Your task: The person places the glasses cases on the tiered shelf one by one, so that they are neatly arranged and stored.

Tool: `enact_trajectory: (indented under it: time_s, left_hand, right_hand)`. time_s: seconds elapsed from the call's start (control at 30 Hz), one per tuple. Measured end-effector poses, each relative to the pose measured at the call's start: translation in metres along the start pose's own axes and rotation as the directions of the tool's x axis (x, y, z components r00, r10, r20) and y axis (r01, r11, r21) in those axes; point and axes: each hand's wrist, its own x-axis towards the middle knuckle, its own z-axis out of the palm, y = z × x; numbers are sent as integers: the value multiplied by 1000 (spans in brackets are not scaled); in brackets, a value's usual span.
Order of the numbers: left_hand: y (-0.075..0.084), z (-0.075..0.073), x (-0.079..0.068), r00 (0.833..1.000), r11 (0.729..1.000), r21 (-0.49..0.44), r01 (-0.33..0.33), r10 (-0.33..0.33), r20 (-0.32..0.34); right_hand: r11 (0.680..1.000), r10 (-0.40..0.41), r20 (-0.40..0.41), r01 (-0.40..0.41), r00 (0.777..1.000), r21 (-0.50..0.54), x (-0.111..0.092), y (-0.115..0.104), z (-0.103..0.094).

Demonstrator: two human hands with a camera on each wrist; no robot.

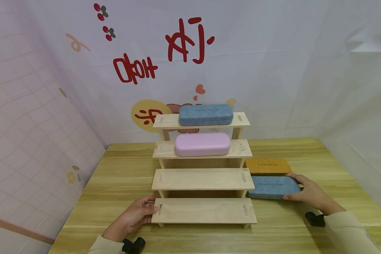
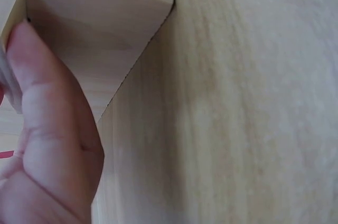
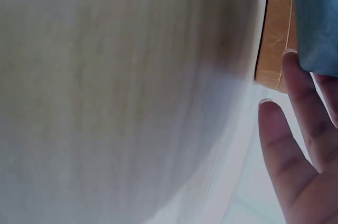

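A stepped wooden display stand stands in the middle of the table. My left hand grips the left end of its lowest shelf, and in the left wrist view the thumb presses on the pale wood. To the right of the stand, my right hand holds a blue glasses case by its right end, thumb at the front and fingers at the back. An orange glasses case lies right behind it. In the right wrist view, fingertips touch the blue case.
Another blue glasses case sits on the top shelf, and a pink case on the shelf below it. The wooden table is backed by a white printed cloth with red lettering, which also hangs at both sides.
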Motion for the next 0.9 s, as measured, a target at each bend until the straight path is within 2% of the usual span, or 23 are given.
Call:
enact_trajectory:
  time_s: [0.17,0.47,0.9]
  left_hand:
    - [0,1,0,1000,1000,1,1,-1,-4]
    - [0,1,-1,1000,1000,11,-2,2,-9]
    - [0,1,-1,1000,1000,5,2,-2,-14]
  right_hand:
    - [1000,-3,-2,3,1000,16,-5,0,-1]
    - [995,46,1,-46,999,87,-15,0,-9]
    - [994,73,-78,-66,994,82,-29,-4,-30]
